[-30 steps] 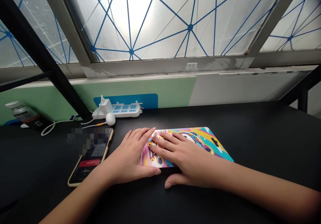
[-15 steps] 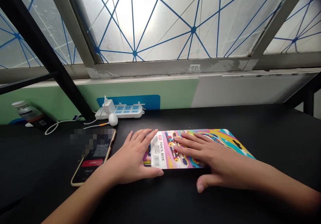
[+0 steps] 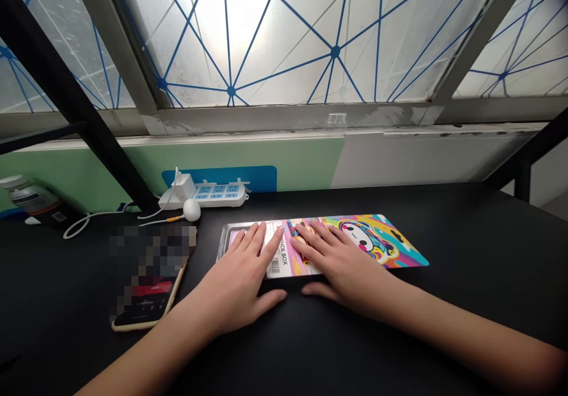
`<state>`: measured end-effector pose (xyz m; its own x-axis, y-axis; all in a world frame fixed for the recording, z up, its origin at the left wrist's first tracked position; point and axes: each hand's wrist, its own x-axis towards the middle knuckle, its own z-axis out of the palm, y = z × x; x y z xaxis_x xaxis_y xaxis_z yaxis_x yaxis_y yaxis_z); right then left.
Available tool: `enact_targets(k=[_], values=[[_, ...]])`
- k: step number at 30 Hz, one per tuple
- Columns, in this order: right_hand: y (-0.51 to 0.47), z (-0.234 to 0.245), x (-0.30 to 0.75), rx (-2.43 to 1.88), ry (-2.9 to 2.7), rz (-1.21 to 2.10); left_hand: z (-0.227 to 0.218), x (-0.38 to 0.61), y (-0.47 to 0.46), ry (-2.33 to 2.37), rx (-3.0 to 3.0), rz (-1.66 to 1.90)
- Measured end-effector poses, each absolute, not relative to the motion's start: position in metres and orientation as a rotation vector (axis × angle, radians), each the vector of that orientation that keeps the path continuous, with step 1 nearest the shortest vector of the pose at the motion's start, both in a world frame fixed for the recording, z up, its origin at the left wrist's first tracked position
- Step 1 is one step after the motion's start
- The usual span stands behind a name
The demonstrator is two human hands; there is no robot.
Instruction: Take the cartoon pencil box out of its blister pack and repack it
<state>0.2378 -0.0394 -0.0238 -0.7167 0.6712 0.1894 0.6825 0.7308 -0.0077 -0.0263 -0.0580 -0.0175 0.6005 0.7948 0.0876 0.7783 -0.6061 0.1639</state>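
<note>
A flat pencil box (image 3: 377, 239) lies on the black table, its colourful sleeve printed with a cartoon figure and the words PENCIL BOX. At its left end a clear, shiny part of the case shows past the printed sleeve. My left hand (image 3: 242, 274) rests open on that left end, fingers spread over the clear part and the white label, thumb out at the near side. Flat on the middle of the sleeve lies my right hand (image 3: 339, 263), also open, its fingers pointing left and its thumb off the near edge. Both hands cover parts of the print.
Left of the box lies a phone (image 3: 151, 289) in a pale case, partly blurred out. Behind it stand a white power strip (image 3: 217, 195) with a plugged-in charger and a round white bulb-like piece (image 3: 191, 210). A bottle (image 3: 38, 200) leans at far left, near black frame bars.
The pencil box has turned slightly and shifted left and away, and its clear left end now shows. My right hand has moved left, closer to my left hand. The view has shifted a little right.
</note>
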Motion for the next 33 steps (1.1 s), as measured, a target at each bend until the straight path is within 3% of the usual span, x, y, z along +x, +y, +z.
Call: enact_targets(k=[9, 18, 33], values=[[-0.028, -0.03, 0.179, -0.86, -2.797, -0.206, -0.026, -0.031, -0.048, 1.409, 2.704, 0.313], [-0.021, -0.035, 0.268, -0.937, -2.749, -0.207, -0.017, -0.027, -0.048, 1.494, 2.686, 0.155], [-0.008, -0.035, 0.356, -0.97, -2.655, -0.556, 0.0, -0.051, -0.039, 1.513, 2.382, 0.043]])
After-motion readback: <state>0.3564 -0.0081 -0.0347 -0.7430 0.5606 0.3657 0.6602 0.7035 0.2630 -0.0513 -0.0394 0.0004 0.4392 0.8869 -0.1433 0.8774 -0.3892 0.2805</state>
